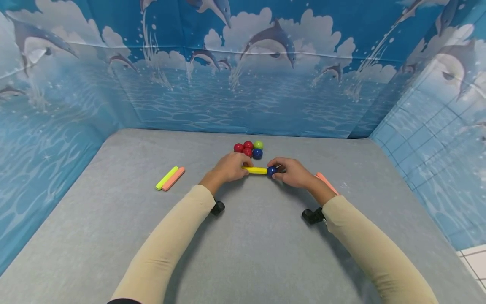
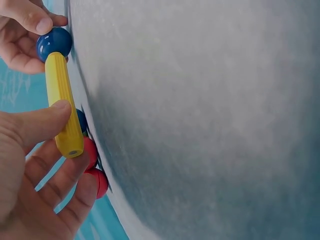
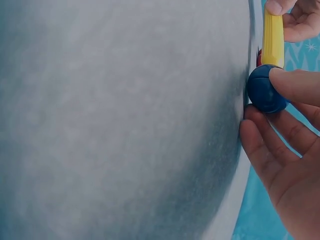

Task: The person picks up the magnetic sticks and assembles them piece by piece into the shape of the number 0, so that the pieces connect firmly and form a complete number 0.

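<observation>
Between thumb and fingers, my left hand (image 1: 230,167) pinches a yellow ribbed stick (image 2: 61,95) near one end. My right hand (image 1: 291,172) pinches a glossy blue ball (image 3: 265,90). The ball touches the stick's far end, so the two form one line between my hands. In the left wrist view a small dark spot shows on the stick's near end face. Just beyond the left hand sits a cluster of balls: several red balls (image 1: 248,145), a green ball (image 1: 258,145) and a second blue ball (image 1: 257,153). The left hand partly hides one red ball.
On the grey table (image 1: 262,253), a yellow-green stick (image 1: 167,177) and an orange stick (image 1: 174,179) lie side by side at the left. Another orange stick (image 1: 327,184) is partly hidden behind the right forearm. A dolphin-print curtain (image 1: 243,97) surrounds the back and sides.
</observation>
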A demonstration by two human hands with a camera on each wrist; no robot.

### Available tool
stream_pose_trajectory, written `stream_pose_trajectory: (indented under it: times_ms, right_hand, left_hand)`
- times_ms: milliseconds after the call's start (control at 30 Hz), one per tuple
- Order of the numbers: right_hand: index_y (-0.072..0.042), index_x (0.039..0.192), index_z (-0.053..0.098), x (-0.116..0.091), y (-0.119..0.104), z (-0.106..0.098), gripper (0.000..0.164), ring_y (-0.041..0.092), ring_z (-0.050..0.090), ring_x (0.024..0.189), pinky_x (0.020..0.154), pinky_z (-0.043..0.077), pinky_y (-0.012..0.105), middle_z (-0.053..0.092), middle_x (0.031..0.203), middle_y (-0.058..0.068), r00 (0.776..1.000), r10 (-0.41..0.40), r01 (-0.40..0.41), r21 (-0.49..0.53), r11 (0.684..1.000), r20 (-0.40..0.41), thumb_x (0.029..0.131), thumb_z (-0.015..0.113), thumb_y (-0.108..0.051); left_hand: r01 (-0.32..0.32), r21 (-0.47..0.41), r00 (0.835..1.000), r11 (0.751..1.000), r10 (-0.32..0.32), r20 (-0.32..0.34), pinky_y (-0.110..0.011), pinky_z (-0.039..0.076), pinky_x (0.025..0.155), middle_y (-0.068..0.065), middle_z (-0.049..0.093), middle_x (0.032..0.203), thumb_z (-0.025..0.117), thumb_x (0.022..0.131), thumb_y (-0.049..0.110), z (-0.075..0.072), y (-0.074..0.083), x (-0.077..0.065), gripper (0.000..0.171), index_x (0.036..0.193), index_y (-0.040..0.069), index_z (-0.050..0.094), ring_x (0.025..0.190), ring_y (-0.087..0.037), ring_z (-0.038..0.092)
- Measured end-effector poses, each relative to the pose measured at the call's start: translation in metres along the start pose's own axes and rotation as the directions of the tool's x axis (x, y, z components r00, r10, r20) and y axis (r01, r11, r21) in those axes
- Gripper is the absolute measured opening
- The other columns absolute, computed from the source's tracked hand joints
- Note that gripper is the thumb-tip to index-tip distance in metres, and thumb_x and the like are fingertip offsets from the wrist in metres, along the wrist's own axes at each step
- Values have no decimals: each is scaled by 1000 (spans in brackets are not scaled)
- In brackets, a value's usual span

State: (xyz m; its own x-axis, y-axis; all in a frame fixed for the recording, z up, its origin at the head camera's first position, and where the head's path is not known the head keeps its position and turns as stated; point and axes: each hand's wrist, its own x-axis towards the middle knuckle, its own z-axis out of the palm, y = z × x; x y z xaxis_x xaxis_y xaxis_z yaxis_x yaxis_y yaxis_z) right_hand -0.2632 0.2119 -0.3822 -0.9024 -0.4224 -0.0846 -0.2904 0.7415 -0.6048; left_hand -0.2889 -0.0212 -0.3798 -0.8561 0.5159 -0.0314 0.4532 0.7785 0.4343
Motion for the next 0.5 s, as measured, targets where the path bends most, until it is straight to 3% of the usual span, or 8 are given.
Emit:
stream_pose_trajectory:
  times_ms: [500]
  right_hand:
    - [-6, 131, 59, 1, 0, 2, 35, 31, 63, 114, 88, 55, 44, 63, 129, 15, 1000, 6, -6, -24, 1000, -1, 96, 63, -10]
  left_hand:
    - [21, -36, 1000, 999, -20, 9, -37, 51, 96, -2, 72, 109, 72, 90, 16, 0, 0, -3, 22, 112, 15, 74, 100, -19, 60]
